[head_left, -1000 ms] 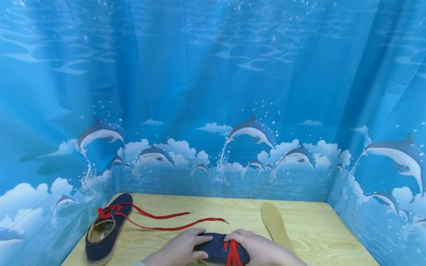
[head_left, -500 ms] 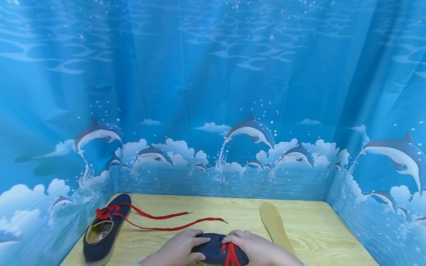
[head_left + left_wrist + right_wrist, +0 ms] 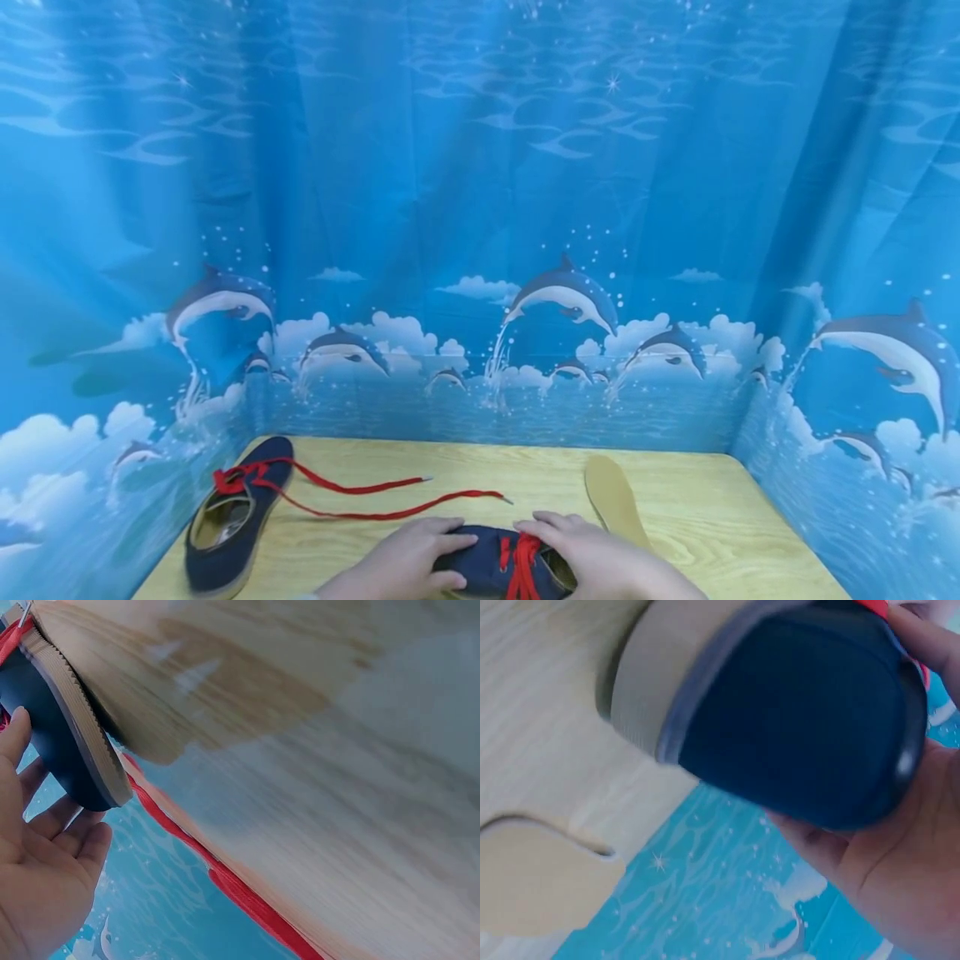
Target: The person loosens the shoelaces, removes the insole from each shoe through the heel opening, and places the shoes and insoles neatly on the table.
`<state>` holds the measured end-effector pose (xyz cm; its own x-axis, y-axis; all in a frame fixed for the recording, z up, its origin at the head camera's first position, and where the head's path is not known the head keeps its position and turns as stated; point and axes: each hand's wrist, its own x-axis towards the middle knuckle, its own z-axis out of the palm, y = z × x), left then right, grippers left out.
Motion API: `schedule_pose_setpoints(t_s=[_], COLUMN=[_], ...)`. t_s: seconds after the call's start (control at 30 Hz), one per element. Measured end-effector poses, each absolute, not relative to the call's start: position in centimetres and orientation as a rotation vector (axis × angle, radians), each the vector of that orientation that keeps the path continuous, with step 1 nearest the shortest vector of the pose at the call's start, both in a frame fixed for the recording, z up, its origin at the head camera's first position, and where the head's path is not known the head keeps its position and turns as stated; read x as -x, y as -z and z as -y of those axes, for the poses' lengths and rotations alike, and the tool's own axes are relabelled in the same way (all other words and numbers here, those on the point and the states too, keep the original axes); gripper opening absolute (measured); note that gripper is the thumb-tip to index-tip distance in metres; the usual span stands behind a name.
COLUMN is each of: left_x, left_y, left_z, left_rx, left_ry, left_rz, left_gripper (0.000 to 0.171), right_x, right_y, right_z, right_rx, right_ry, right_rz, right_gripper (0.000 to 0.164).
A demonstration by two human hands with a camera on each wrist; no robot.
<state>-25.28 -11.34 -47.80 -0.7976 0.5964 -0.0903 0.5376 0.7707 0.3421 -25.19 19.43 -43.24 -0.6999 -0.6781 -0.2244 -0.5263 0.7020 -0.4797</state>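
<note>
A navy canvas shoe [image 3: 482,560] with red laces [image 3: 525,567] lies crosswise at the near edge of the head view. My left hand [image 3: 411,560] grips its toe, thumb on the near side and fingers on the far side. The left wrist view shows that hand [image 3: 49,859] beside the toe and the pale sole edge. My right hand [image 3: 600,557] holds the heel end, its fingertips close to the laces, with part of the shoe's opening showing. In the right wrist view the palm of the right hand [image 3: 904,847] lies against the heel [image 3: 795,720].
A second navy shoe [image 3: 217,554] stands at the table's left, its loose red laces [image 3: 405,512] trailing rightward. A tan insole [image 3: 615,500] lies right of centre on the wooden table [image 3: 712,525]. A blue dolphin-print curtain [image 3: 465,208] surrounds the back and sides.
My right hand has shifted slightly rightward, off the laces toward the heel, and the shoe's opening now shows. The left hand stays at the toe.
</note>
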Motion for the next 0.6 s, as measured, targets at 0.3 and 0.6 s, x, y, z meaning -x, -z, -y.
schedule_pose_setpoints(t_s=[0.3,0.6], left_x=[25.4,25.4], left_y=[47.9,48.3], left_z=[11.1,11.5], left_rx=[-0.963,-0.989], left_ry=[-0.456,-0.462], left_rz=[-2.756,-2.753], left_gripper=[0.058,0.056], right_x=[24.6,24.8], right_y=[41.6,42.3], right_z=[-22.0,-22.0], right_rx=[0.790,0.819], right_ry=[0.613,0.621], right_rz=[-2.542,-2.574], right_gripper=[0.080,0.062])
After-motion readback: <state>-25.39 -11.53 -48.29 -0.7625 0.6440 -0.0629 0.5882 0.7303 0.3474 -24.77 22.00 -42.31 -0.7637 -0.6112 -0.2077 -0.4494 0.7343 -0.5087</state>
